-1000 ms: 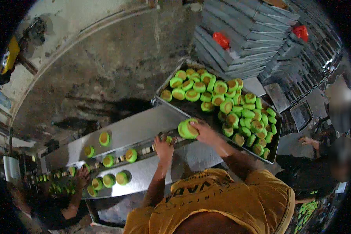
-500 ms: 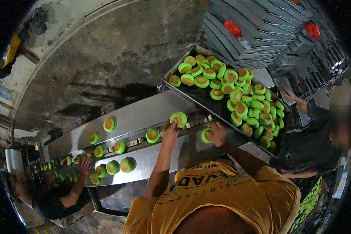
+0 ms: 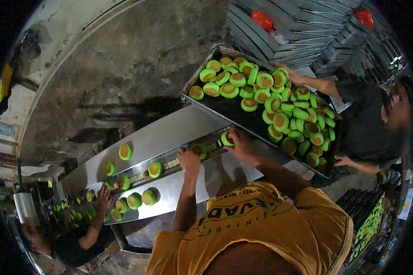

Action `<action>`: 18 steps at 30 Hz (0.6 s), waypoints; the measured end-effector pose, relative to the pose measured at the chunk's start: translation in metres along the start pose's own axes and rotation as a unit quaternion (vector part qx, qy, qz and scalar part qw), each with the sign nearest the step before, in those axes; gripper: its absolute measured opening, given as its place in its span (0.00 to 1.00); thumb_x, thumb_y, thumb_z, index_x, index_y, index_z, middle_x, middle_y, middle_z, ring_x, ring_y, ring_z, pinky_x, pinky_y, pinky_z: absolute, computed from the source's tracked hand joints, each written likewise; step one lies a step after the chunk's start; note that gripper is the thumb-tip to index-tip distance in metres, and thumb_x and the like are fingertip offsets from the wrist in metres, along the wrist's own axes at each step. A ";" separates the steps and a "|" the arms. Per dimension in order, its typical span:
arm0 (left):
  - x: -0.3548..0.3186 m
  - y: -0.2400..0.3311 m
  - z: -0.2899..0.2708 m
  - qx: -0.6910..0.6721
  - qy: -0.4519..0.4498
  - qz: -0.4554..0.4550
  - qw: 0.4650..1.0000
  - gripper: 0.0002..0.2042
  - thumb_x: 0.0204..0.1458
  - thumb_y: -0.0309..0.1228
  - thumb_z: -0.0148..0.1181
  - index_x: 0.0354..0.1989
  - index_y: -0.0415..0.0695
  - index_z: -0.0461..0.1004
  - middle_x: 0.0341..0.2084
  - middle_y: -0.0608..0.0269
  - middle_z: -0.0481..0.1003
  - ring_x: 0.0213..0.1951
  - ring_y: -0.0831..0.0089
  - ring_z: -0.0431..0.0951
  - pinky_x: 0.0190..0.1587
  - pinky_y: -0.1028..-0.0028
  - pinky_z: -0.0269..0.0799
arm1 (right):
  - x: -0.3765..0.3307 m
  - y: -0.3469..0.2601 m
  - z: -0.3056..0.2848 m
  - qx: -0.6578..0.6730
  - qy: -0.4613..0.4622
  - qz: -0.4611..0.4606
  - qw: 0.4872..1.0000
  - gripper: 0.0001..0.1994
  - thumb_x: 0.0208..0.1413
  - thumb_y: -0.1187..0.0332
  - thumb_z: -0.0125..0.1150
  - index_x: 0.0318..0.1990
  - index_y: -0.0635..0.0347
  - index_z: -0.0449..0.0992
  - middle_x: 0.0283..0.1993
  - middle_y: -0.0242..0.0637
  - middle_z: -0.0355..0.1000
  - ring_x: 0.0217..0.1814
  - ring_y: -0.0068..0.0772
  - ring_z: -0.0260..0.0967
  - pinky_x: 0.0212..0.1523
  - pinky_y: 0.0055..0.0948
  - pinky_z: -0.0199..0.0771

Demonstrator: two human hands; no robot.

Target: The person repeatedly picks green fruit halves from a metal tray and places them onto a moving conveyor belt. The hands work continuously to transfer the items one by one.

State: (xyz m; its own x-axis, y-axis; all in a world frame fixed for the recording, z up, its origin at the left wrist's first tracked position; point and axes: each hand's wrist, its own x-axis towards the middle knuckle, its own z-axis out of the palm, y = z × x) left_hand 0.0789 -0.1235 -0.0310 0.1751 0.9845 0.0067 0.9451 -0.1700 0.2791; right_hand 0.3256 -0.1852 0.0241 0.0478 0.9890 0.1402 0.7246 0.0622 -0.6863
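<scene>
— Ball halves [image 3: 226, 139], green outside and tan inside: where does the one in hand sit?
— Head view, the only one: the right hand [image 3: 242, 145] is closed over a half at the near end of the metal channel [image 3: 170, 163], just below the lower edge of the tray [image 3: 241, 118]. Its rim shows green past the fingers.
— And the other hand?
— The left hand [image 3: 188, 160] rests on the channel a little further left, its grip curled down on a second half [image 3: 198, 149] (mostly hidden, so I cannot tell if it clasps or only touches).
— Which way does the line run from there?
— Down and to the left along the steel surface [image 3: 165, 133]; the channel's long axis follows it, with a spaced half [image 3: 154, 169] next in the row. The left hand is nearer that row, the right nearer the tray.
</scene>
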 end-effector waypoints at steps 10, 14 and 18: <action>0.137 0.135 -0.068 -0.207 0.063 0.156 0.964 0.24 0.49 0.36 0.66 0.55 0.42 0.72 0.52 0.46 0.71 0.54 0.50 0.71 0.56 0.58 0.69 | 0.044 0.002 -0.113 -0.238 0.131 0.051 0.961 0.19 0.50 0.63 0.68 0.49 0.58 0.73 0.54 0.45 0.69 0.53 0.55 0.69 0.50 0.48 0.72; 0.203 0.181 -0.026 -0.056 -0.045 0.215 0.974 0.38 0.38 0.38 0.71 0.60 0.41 0.65 0.54 0.53 0.70 0.60 0.51 0.63 0.58 0.47 0.64 | 0.039 0.070 -0.117 -0.363 0.137 0.066 0.919 0.29 0.48 0.62 0.70 0.57 0.56 0.67 0.58 0.49 0.60 0.52 0.56 0.67 0.48 0.51 0.71; 0.203 0.186 -0.027 0.114 -0.032 0.262 0.958 0.36 0.38 0.37 0.71 0.59 0.42 0.66 0.51 0.54 0.71 0.60 0.53 0.63 0.59 0.50 0.63 | 0.047 0.082 -0.122 -0.317 0.144 0.019 0.937 0.29 0.45 0.64 0.72 0.56 0.56 0.68 0.55 0.50 0.59 0.53 0.56 0.66 0.51 0.54 0.70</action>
State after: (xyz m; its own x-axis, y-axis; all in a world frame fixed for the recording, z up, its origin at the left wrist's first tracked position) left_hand 0.2832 0.0455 0.0481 0.6514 0.7582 0.0284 0.7573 -0.6520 0.0367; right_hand 0.4714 -0.1500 0.0614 0.1994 0.9061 0.3732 0.9771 -0.1548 -0.1461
